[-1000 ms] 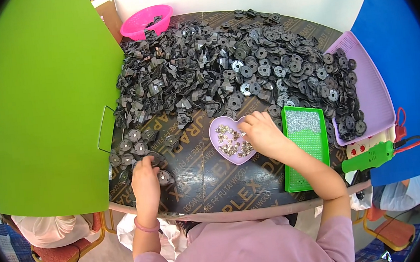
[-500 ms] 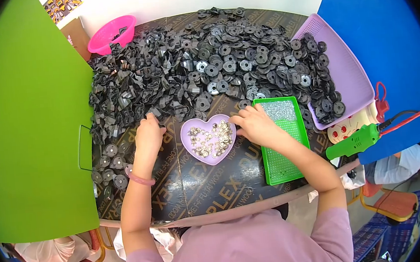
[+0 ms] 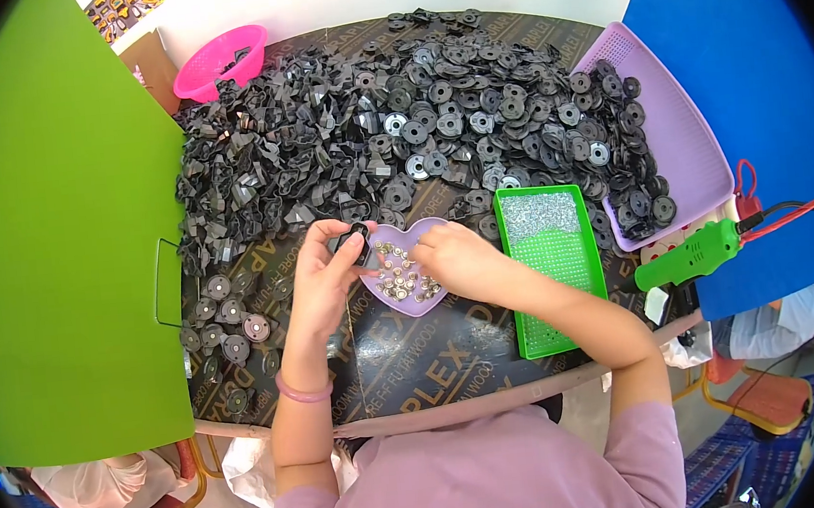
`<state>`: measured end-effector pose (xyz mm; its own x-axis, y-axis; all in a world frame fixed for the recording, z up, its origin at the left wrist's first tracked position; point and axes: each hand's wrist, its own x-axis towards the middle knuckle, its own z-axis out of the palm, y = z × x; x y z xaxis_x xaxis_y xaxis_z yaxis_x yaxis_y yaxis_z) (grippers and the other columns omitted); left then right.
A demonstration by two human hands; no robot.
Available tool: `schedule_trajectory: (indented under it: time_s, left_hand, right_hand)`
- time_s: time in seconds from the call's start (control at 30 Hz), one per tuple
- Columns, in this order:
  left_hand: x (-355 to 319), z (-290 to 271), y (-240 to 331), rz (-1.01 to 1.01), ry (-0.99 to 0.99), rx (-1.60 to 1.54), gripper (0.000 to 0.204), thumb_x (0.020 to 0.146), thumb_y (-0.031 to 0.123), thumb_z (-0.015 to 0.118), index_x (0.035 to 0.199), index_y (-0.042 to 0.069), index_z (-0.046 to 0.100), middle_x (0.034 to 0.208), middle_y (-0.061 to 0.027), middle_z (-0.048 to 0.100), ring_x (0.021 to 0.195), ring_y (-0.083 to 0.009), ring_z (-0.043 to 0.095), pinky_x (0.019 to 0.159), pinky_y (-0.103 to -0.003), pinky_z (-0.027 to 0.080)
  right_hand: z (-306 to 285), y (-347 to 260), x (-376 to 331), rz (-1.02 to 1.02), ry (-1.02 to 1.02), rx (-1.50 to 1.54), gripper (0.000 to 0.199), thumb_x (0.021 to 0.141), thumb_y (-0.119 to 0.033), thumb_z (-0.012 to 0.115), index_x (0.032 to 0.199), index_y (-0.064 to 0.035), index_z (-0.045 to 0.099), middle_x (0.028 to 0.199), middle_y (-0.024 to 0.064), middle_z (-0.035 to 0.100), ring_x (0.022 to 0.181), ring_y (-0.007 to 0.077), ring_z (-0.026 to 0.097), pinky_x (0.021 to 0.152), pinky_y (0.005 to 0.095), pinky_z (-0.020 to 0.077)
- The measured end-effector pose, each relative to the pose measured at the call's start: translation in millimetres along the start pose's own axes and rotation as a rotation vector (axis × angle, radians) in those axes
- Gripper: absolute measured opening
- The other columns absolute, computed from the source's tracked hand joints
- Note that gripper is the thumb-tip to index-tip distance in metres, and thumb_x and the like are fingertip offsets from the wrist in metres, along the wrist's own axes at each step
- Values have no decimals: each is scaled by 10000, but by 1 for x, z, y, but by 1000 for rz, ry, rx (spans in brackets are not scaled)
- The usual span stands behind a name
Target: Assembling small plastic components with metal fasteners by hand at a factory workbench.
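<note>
My left hand (image 3: pixel 327 273) is closed around a black plastic part (image 3: pixel 359 233), held up at the left edge of a lilac heart-shaped tray (image 3: pixel 417 307). Small round metal pieces (image 3: pixel 396 279) lie inside that tray. My right hand (image 3: pixel 456 259) reaches over its right side, fingers pinched together among the pieces; whatever they grip is hidden. Beyond both hands spreads a large heap of black plastic parts, angular housings (image 3: pixel 262 150) on the left and round discs (image 3: pixel 510 107) on the right.
Right of the heart tray stands a green tray (image 3: pixel 518 326) with tiny silvery bits. A green electric screwdriver (image 3: pixel 688 256) lies farther right, near a lilac basket (image 3: pixel 682 133). A pink basket (image 3: pixel 216 63) is at the back left. Assembled round parts (image 3: pixel 228 311) sit at the left.
My left hand has come right from the heap's edge, bringing a black plastic part to the heart tray. My right hand has moved left from beside the tray onto the metal pieces.
</note>
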<state>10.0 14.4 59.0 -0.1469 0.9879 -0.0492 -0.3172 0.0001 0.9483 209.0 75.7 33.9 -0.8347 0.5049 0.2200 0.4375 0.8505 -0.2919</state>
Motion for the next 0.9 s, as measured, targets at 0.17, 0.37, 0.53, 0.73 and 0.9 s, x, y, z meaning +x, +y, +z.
schedule_trajectory:
  time_s: [0.17,0.37,0.53,0.73,0.9]
  left_hand:
    - [0,-9,-17,-218,-127,-355,236,935,122,482,1164,70,458,1094,-174,598,816,-193,621,672,-286,521]
    - [3,-14,-22,-300,-156,-441,414,932,78,442,1331,-1,363,1176,-197,540,942,-232,601,847,-370,520]
    - [2,-16,-24,-314,-178,-450,414,939,79,424,1332,-30,352,1196,-206,521,1017,-257,575,926,-386,494]
    - [3,-20,-26,-299,-177,-574,402,974,144,378,1346,-1,334,1204,-225,505,1083,-298,549,951,-391,477]
    - [2,-13,-28,-338,-85,-615,366,972,148,387,1313,21,352,1233,-257,459,1116,-379,513,977,-407,457]
  right_hand:
    - [26,8,13,-20,18,-138,121,704,-78,578,807,-20,604,823,119,601,861,283,588,802,389,449]
    - [23,23,14,-2,31,-90,98,680,-67,592,763,-14,599,794,129,596,792,295,582,778,371,458]
    - [1,22,13,98,114,68,145,691,-68,648,836,-52,650,833,97,586,847,284,552,766,363,451]
    - [22,13,7,33,-39,-2,134,687,-116,663,805,-55,651,825,90,585,874,266,566,791,373,436]
    - [25,12,9,47,-48,-91,73,707,-103,646,760,-56,628,812,88,578,860,254,572,777,368,441]
